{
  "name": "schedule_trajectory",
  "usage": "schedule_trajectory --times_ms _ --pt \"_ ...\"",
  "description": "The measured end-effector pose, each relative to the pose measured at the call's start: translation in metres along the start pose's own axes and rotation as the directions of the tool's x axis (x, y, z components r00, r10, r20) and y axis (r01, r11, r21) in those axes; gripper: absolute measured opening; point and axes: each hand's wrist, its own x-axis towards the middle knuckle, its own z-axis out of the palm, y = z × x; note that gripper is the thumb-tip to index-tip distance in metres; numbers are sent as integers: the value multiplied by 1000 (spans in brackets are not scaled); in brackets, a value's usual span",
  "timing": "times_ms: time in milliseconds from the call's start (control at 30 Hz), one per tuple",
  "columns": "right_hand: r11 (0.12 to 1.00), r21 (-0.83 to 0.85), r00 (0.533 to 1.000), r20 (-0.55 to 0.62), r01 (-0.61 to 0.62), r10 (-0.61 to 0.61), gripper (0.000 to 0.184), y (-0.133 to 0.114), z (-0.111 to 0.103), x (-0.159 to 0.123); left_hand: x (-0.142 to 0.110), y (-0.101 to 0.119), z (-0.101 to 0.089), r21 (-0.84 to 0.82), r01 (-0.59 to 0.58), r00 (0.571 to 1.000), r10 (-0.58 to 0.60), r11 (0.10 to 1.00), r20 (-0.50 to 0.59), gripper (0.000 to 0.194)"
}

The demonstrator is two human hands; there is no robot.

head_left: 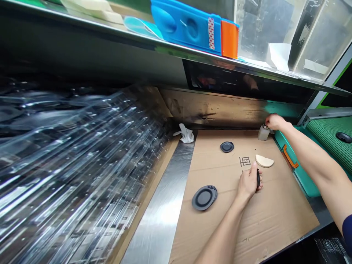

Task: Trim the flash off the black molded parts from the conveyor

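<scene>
My left hand (249, 181) is closed around a dark flat round lid held on edge over the cardboard sheet (247, 220). Farther back, my right hand (275, 121) pinches the top of a small grey container (263, 133) standing at the cardboard's far right corner. A beige half-round piece (264, 161) lies between the two hands. Two more dark round lids lie on the cardboard: a larger one (204, 198) left of my left hand and a smaller one (227, 147) near the back.
A big stack of clear plastic trays (68, 172) fills the left. A white crumpled cloth (185, 134) lies at the back. A teal case (297, 168) sits right of the cardboard, beside a green belt (330, 141) carrying a dark lid (343, 137). A shelf overhead holds a blue box (189, 27).
</scene>
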Motion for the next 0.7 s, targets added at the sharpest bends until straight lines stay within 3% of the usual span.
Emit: schedule_trajectory --times_ms 200,267,333,400,467,533,633,700 --pt "999 1 999 -5 -36 36 24 0 -7 0 1 2 0 -32 7 1000 -7 999 5 75" --pt "998 32 997 -55 -49 51 24 4 -14 -5 1 5 -1 -78 39 999 -39 996 6 74" --pt "982 186 983 -177 -19 53 27 5 -18 -19 1 11 -4 -154 102 995 -101 983 12 72" --pt "898 433 953 -296 78 60 31 -2 -13 -45 2 17 -8 -246 170 985 -166 954 39 70" --pt "762 619 941 -336 192 36 30 -20 4 -82 3 23 -13 -328 222 975 -207 918 78 68" --pt "679 678 941 -333 283 -59 25 -43 29 -124 4 26 -17 -369 252 968 -231 895 102 67" --pt "629 701 941 -270 336 -202 22 -70 69 -174 6 25 -19 -357 259 966 -230 898 121 67" --pt "628 686 930 -266 368 -254 21 -79 88 -189 7 23 -17 -336 241 969 -209 910 129 67"
